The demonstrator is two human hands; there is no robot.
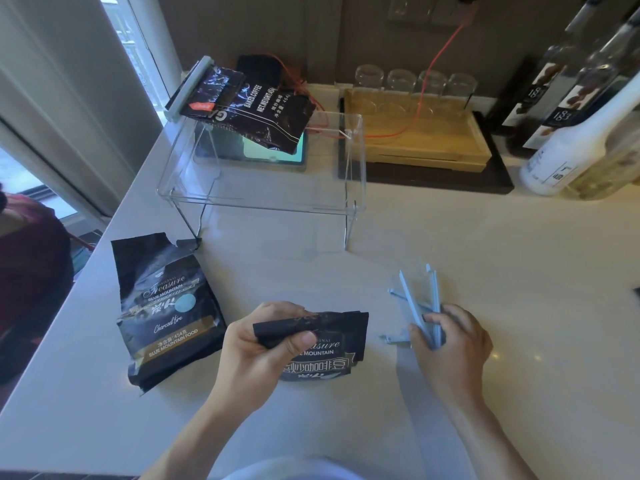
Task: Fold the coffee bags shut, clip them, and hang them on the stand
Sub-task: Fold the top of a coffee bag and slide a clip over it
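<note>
My left hand [263, 344] pinches the folded top of a black coffee bag [332, 355] that lies on the white counter in front of me. My right hand [450, 337] is closed around a pale blue sealing clip [417, 310] from a small pile of clips at the right. A second black coffee bag [166, 313] lies open-topped at the left. A third bag [249, 109], clamped in a white clip [188, 88], rests on the top left of the clear acrylic stand [356, 188].
A wooden tray [433, 147] with upturned glasses sits behind the stand on a dark mat. Bottles [571, 143] crowd the back right. A tablet [270, 154] lies under the stand's rear. An orange cable runs down the wall. A person in red is at the far left.
</note>
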